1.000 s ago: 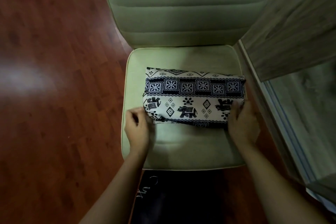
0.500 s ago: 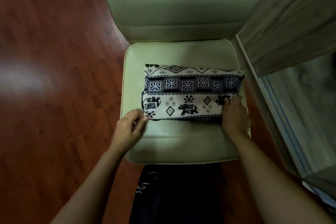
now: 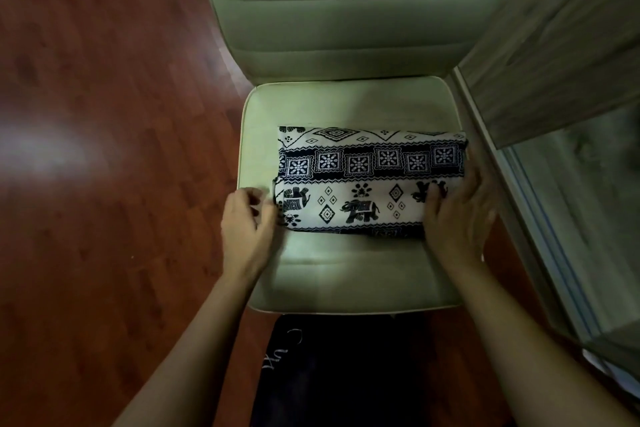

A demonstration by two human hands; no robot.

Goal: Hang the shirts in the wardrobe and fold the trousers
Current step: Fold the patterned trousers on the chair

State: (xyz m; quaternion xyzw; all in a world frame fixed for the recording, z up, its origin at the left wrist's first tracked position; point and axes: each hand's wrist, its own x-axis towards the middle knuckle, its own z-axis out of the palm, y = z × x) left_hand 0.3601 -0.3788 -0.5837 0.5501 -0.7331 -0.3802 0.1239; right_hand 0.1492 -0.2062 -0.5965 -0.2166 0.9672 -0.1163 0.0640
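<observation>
The folded trousers (image 3: 370, 180), white with a dark blue elephant and square print, lie across the pale green chair seat (image 3: 346, 274). My left hand (image 3: 246, 222) sits at the bundle's left edge, its loosely curled fingers just touching the cloth. My right hand (image 3: 457, 215) holds the right end: the thumb lies on top of the print and the fingers run along the right side edge. No shirt is in sight.
The chair's padded back (image 3: 346, 17) rises behind the seat. A grey wood-grain panel (image 3: 561, 45) and a glass sliding door with its track (image 3: 571, 236) stand close on the right. Reddish wood floor (image 3: 104, 149) spreads to the left. Dark fabric with white lettering (image 3: 329, 374) is below the seat.
My left hand let go of the lower left corner, drew back, then came up to the left edge. My right hand slid from the lower right corner up over the right end.
</observation>
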